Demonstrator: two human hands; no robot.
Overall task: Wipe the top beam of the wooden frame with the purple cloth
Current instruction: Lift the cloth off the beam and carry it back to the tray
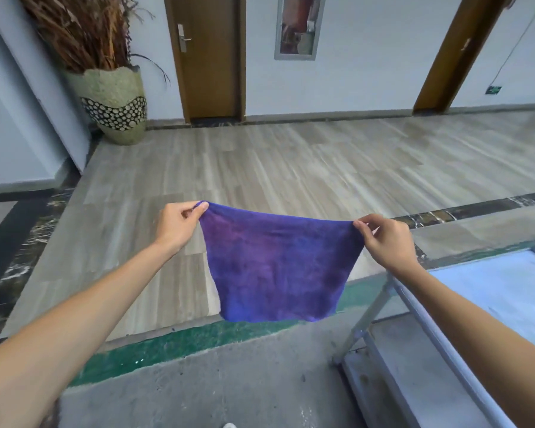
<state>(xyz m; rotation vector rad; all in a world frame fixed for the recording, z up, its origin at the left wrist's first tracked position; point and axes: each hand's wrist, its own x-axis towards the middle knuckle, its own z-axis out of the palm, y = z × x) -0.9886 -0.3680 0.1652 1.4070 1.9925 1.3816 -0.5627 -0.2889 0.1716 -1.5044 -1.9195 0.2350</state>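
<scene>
Currently, the purple cloth is being held spread out in the air above the floor, well in front of the body. Going from the left: a large vase of dried plants is standing in the far corner, well apart from the action. The left hand is pinching the cloth's upper left corner, its grip closed on that corner between thumb and fingertips. The cloth is hanging slack between the 2 hands, its lower edge free and touching nothing. The right hand is pinching the upper right corner in the same way, its grip closed on the fabric. Below and to the right, a pale framed structure with a light panel is being partly seen; whether this is the wooden frame cannot be told, and no top beam is clearly being shown.

By judgement, the wiping is not yet being started. The risks are being judged as follows: only small pinches of fabric are being held, so a corner could slip out and the cloth could drop to the dusty floor. If the cloth is being carried to the beam unfolded, the loose lower edge could snag on a corner of the structure, and little pressure could be applied through a single slack layer.
</scene>
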